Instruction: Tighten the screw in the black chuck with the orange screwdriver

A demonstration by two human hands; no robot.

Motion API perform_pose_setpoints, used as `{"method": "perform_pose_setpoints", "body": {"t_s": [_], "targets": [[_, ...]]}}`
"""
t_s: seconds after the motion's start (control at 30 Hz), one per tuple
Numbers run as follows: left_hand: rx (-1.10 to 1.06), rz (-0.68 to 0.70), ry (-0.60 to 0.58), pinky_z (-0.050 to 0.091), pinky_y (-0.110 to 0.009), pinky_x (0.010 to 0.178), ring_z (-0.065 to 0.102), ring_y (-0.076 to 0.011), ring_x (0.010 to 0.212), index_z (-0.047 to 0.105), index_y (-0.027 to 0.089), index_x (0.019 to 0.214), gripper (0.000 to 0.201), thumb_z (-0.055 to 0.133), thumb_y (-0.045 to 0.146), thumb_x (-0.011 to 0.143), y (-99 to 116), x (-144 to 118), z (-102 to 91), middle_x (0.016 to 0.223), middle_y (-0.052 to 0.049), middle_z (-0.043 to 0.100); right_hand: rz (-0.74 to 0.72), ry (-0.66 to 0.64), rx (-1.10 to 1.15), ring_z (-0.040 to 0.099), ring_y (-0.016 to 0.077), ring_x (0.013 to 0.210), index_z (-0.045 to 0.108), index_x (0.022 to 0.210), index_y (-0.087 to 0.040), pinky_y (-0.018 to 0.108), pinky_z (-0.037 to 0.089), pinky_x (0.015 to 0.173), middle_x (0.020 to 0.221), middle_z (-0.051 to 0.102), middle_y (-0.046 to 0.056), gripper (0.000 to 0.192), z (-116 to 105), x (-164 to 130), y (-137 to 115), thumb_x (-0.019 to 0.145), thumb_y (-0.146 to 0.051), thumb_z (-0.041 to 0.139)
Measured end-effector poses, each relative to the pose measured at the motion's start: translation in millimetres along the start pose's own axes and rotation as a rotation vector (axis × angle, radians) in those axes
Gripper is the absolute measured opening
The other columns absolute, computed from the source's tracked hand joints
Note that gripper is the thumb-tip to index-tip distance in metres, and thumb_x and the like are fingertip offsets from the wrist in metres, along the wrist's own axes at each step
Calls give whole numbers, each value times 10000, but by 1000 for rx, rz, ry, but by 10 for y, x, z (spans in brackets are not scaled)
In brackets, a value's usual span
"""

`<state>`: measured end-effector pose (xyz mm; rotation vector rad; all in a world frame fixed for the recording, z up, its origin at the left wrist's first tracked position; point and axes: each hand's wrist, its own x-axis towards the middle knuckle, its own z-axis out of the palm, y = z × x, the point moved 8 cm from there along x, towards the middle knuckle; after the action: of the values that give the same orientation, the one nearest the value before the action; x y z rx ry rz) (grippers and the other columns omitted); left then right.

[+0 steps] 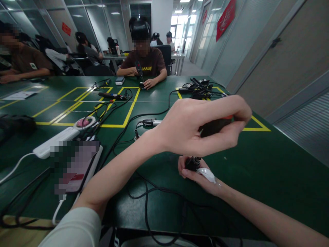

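My left hand [195,128] reaches across from the lower left and is closed around a dark tool handle with an orange-red part [216,125], held above the green table [269,171]. Just below it, my right hand [205,180] rests on the table and grips a small black cylindrical part [192,163]. A white scrap or wrap [207,174] lies over the fingers of that hand. Black cables [146,195] loop on the table beneath my left forearm.
A phone [74,168] and a white power strip [55,141] lie at the left, next to a pink round thing [82,122]. Another tool [151,122] and cable bundles [196,88] lie farther back. A person sits opposite holding a tool; others sit at the left.
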<state>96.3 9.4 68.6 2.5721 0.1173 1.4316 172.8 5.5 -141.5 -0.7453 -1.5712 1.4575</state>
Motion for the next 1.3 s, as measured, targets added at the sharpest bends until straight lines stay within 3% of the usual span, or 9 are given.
{"method": "perform_pose_setpoints", "body": {"t_s": [0.17, 0.27, 0.37, 0.47, 0.6, 0.73, 0.87, 1.2, 1.3], "targets": [[14, 41, 51, 482, -180, 617, 526, -38, 528, 622, 195, 844, 257, 506, 317, 1038, 12, -14, -32, 699, 32, 678, -5, -6, 3, 479, 160, 634, 601, 828, -215, 306, 397, 611, 717, 544, -12, 420, 6, 0, -13, 927, -593, 754], [24, 29, 2, 487, -208, 615, 518, -58, 536, 592, 204, 835, 295, 468, 389, 1028, 1, -16, -14, 679, 25, 630, 17, -13, -17, 490, 168, 654, 604, 827, -215, 315, 404, 623, 727, 553, -5, 413, 7, -1, -14, 931, -587, 751], [33, 16, -45, 504, -234, 640, 570, -82, 588, 592, 207, 886, 236, 385, 275, 979, -3, -14, 12, 730, -1, 663, 25, 1, -22, 498, 171, 660, 607, 836, -214, 318, 414, 630, 737, 560, -3, 414, -7, -1, -4, 921, -589, 761], [38, 33, 6, 491, -215, 629, 554, -61, 558, 608, 206, 896, 196, 431, 225, 978, 9, -16, -13, 726, 20, 678, 6, -2, -8, 492, 168, 645, 601, 836, -216, 313, 408, 618, 726, 553, -7, 419, -2, 2, 1, 923, -596, 756], [35, 68, 69, 465, -170, 607, 469, -23, 496, 616, 194, 860, 166, 541, 235, 1002, 27, -24, -35, 665, 59, 627, 6, -7, -1, 478, 164, 641, 598, 828, -217, 312, 395, 620, 723, 536, -14, 429, 7, 5, 4, 918, -604, 760], [47, 43, 31, 454, -191, 582, 490, -46, 523, 585, 197, 813, 298, 479, 367, 1034, -1, -21, -23, 657, 37, 588, 9, 0, -18, 487, 172, 656, 602, 823, -219, 318, 399, 633, 732, 550, -8, 431, 3, 3, -17, 919, -611, 755], [31, 34, -37, 484, -224, 615, 529, -76, 565, 592, 203, 882, 238, 387, 275, 977, -3, -19, 3, 698, 8, 620, 16, 3, -10, 499, 174, 666, 605, 837, -219, 318, 414, 639, 746, 566, -4, 417, 2, 5, -27, 910, -595, 770], [68, 56, 56, 411, -198, 544, 440, -35, 482, 560, 198, 791, 259, 504, 298, 1022, 22, -13, -38, 601, 56, 550, -1, -3, -15, 491, 166, 642, 601, 832, -218, 315, 402, 623, 727, 546, -12, 418, -4, 1, -17, 924, -595, 757], [87, 83, 65, 423, -199, 553, 512, -40, 504, 569, 198, 800, 250, 491, 276, 1024, 19, -14, -32, 600, 52, 576, 8, -3, -4, 498, 173, 653, 599, 835, -221, 318, 406, 631, 729, 552, -10, 411, -4, 1, -15, 918, -587, 766]]}}
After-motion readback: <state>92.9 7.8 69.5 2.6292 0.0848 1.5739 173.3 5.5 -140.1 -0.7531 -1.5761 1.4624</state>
